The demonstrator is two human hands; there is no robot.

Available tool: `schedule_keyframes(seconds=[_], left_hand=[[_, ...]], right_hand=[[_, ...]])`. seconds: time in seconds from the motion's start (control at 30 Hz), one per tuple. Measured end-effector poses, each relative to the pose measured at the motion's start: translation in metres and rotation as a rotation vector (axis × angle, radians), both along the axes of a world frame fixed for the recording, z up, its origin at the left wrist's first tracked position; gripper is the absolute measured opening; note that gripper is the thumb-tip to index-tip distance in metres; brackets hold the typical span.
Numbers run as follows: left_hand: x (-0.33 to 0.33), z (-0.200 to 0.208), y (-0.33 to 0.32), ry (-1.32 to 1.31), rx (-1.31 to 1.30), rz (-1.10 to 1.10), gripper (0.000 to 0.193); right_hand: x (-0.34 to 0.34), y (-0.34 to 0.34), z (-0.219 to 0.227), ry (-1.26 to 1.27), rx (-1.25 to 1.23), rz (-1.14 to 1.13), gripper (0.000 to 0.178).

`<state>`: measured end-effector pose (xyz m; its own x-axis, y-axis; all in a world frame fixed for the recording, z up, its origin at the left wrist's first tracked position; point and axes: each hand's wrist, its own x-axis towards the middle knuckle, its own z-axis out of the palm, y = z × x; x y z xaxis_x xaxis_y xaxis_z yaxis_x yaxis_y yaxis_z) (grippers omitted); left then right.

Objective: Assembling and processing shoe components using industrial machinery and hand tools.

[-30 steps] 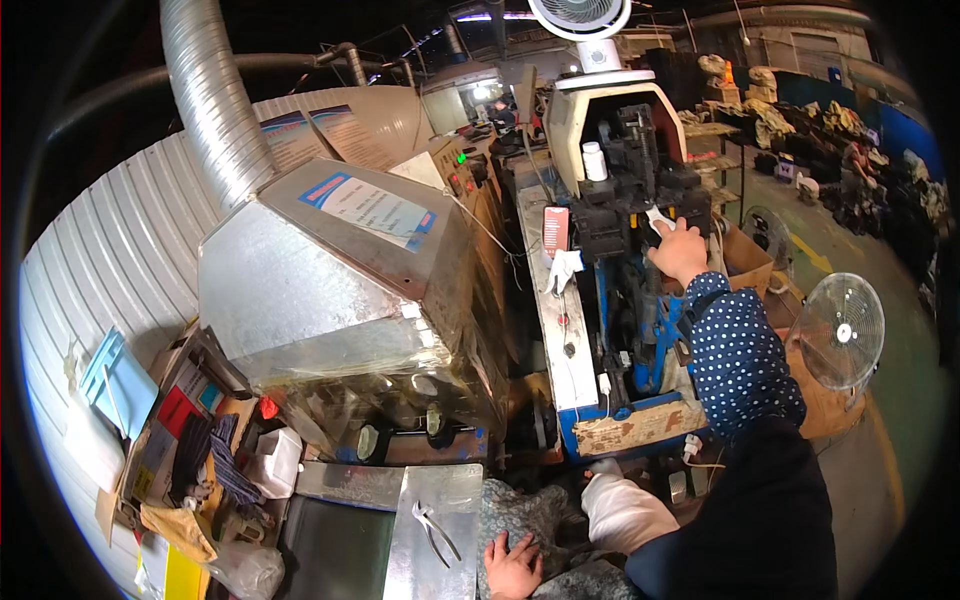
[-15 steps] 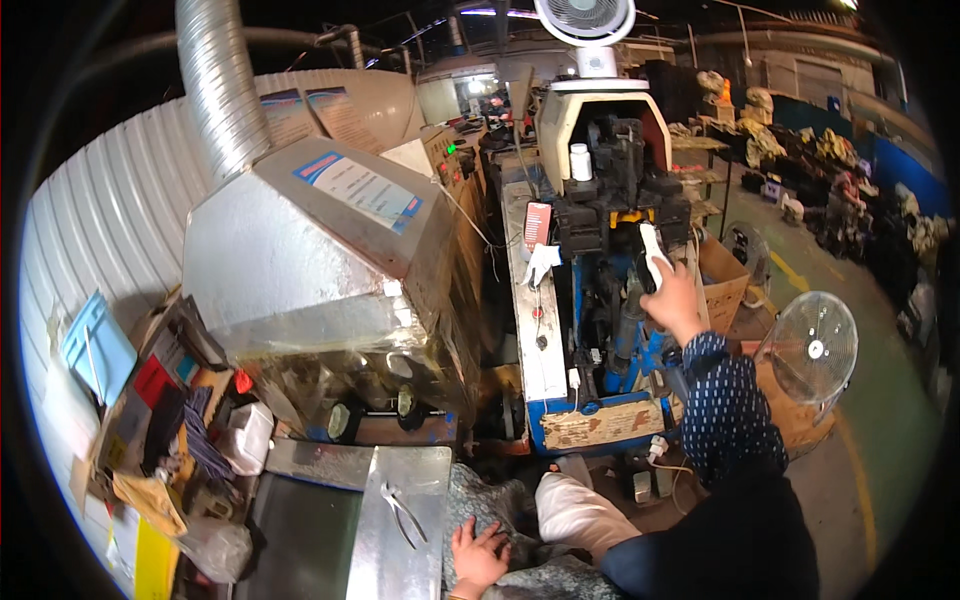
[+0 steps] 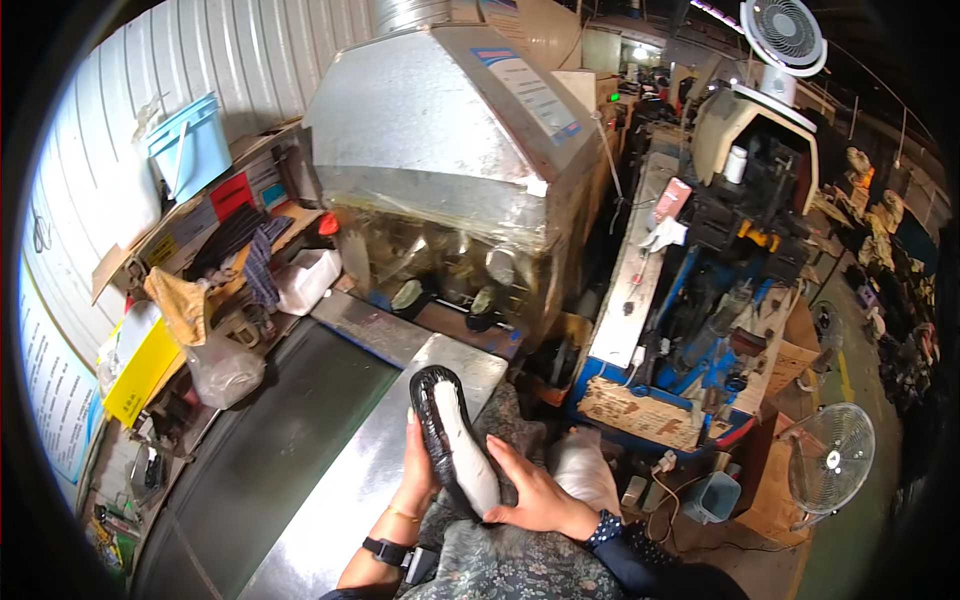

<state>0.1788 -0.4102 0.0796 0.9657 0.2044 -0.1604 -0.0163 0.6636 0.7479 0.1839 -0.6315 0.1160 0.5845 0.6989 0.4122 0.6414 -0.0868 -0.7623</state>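
Between my two hands is a shoe (image 3: pixel 455 430) with a shiny black upper and a long white bottom turned up toward me. My left hand (image 3: pixel 417 465) supports its left side with the fingers pointing up along the edge. My right hand (image 3: pixel 535 492) grips the lower right side, the thumb low near the narrow end and the fingers higher. A patterned dark apron (image 3: pixel 510 560) covers my lap beneath the shoe. Just left lies a bare metal plate (image 3: pixel 350 480), beside a dark conveyor belt (image 3: pixel 270 440).
Ahead stands a metal-hooded machine (image 3: pixel 430 120) with dark shoes (image 3: pixel 405 298) at its opening. At the right are a blue-framed machine (image 3: pixel 700 370), a standing fan (image 3: pixel 832 460) and a grey bin (image 3: pixel 712 497). A cluttered shelf with a blue basket (image 3: pixel 188 148) lines the left wall.
My view has swung left. My right hand has come back from the machine at the right, and my left hand has risen from my lap. Both now hold the shoe.
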Motion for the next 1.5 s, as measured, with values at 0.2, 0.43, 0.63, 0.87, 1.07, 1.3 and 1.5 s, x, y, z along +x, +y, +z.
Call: schedule_keyframes(seconds=[0.2,0.43,0.63,0.87,1.07,1.3,1.5], left_hand=[[-0.064,-0.018,0.013,0.212,1.031,-0.389,0.059],[-0.078,-0.064,0.062,0.105,0.706,-0.217,0.043],[-0.092,-0.108,0.127,0.178,1.486,0.248,0.033],[-0.089,-0.128,0.090,0.059,1.868,0.252,0.035],[-0.104,-0.130,0.096,0.108,1.872,0.300,0.033],[-0.069,-0.087,0.030,-0.329,1.435,0.024,0.027],[-0.049,-0.067,-0.014,-0.476,1.546,0.076,0.021]], right_hand=[[0.043,0.002,-0.026,1.162,-0.022,0.281,0.066],[0.043,-0.027,-0.095,1.624,0.298,-0.001,0.053],[0.144,0.059,-0.070,1.193,0.709,-0.272,0.038],[0.267,0.191,-0.120,0.116,0.116,-0.519,0.038],[0.057,0.170,-0.149,0.451,-0.028,0.055,0.025],[-0.001,0.101,-0.167,0.152,-0.548,0.283,0.023],[0.006,0.088,-0.237,-0.079,-0.112,0.139,0.028]])
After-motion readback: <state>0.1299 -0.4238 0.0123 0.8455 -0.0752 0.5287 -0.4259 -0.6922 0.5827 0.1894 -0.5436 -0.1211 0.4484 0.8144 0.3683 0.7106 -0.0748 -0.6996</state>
